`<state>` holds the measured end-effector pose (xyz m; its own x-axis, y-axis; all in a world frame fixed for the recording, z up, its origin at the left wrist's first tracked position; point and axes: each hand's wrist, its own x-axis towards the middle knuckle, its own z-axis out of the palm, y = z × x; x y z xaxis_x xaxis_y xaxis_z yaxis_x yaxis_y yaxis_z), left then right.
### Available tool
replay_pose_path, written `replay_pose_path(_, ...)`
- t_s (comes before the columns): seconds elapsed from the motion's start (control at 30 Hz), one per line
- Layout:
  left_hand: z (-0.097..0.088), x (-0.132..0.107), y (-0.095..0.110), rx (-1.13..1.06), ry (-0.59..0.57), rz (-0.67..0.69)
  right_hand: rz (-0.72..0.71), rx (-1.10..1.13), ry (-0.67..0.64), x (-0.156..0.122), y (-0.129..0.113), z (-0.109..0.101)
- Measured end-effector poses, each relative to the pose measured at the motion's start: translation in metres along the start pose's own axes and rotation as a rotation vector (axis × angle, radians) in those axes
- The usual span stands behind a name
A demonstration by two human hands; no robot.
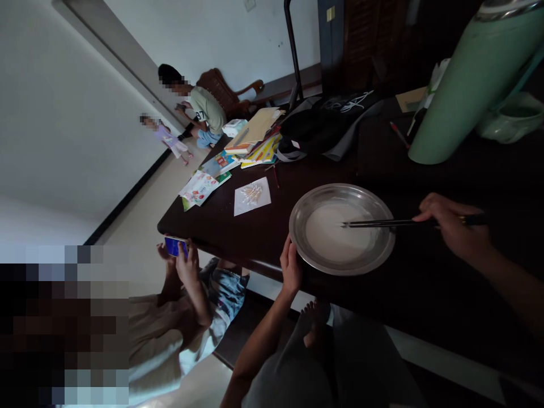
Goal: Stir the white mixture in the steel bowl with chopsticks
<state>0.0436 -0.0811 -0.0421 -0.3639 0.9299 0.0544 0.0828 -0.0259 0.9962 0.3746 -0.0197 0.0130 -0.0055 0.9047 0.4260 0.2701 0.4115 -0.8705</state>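
A round metal basin [385, 249] stands on the dark table near its front edge. Whitish, cloudy liquid [325, 232] covers its bottom. My left hand [291, 265] is closed on the basin's left rim, the thumb side hidden by the metal. In my right hand [453, 224] is a pair of dark chopsticks [402, 223], held nearly level across the basin's right rim. The chopstick tips reach into the liquid near the middle. Left of the basin, a white paper [266, 198] bears a small heap of cotton swabs [252, 194].
Books and papers [250, 136] are piled at the table's far left, beside a black bag [314, 127]. A tall green bottle [467, 90] and a green cup [512, 116] stand at right. Someone with a phone [176, 246] sits at my left; two other people are farther back.
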Motion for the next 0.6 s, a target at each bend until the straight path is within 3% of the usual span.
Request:
replay_pose_path(0.07,0.001,0.000,0.002,0.007,-0.003,-0.002,0.004,0.056,0.024,0.000,0.000,-0.003)
replay_pose_path(0.2,0.003,-0.001,0.004,0.014,0.012,-0.015,0.065,0.070,-0.221,-0.002,-0.003,0.004)
replay_pose_path(0.27,0.003,-0.001,0.004,0.028,0.019,-0.018,0.049,0.024,-0.262,-0.002,-0.002,0.006)
replay_pose_path(0.4,0.004,0.000,0.002,0.035,0.019,0.002,0.052,-0.010,-0.042,-0.001,0.005,-0.002)
replay_pose_path(0.47,0.005,0.000,0.001,0.034,0.030,0.007,0.078,0.040,0.009,0.000,0.006,-0.006)
replay_pose_path(0.6,0.007,0.000,-0.002,0.025,0.044,-0.005,0.103,0.080,-0.219,-0.001,0.000,0.000)
